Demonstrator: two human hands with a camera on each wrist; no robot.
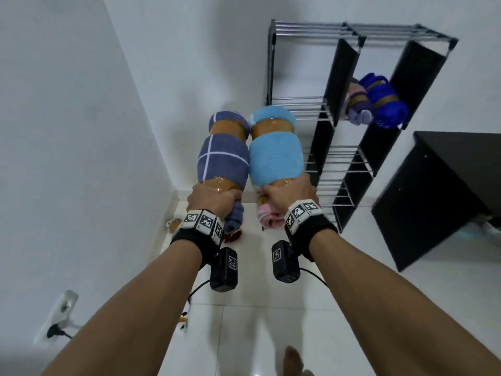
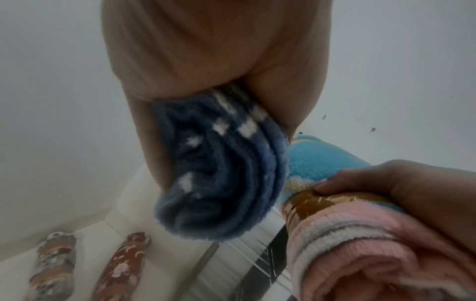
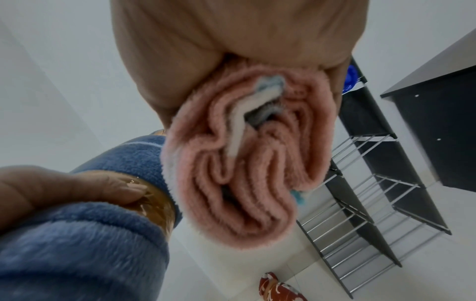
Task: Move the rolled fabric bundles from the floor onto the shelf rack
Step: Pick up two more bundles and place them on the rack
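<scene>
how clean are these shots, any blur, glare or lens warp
Head view: sharp in the middle, wide-angle warp tilts the rack; glare on the tape of the blue bundle. Left wrist view: soft and blurred, the navy bundle end smeared. Right wrist view: the pink roll end fairly crisp, edges blurred, rack lines bent.

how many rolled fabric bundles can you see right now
6: a navy one in the left hand, a light blue one in the right hand, two on the shelf rack, two on the floor. Others may be hidden.
</scene>
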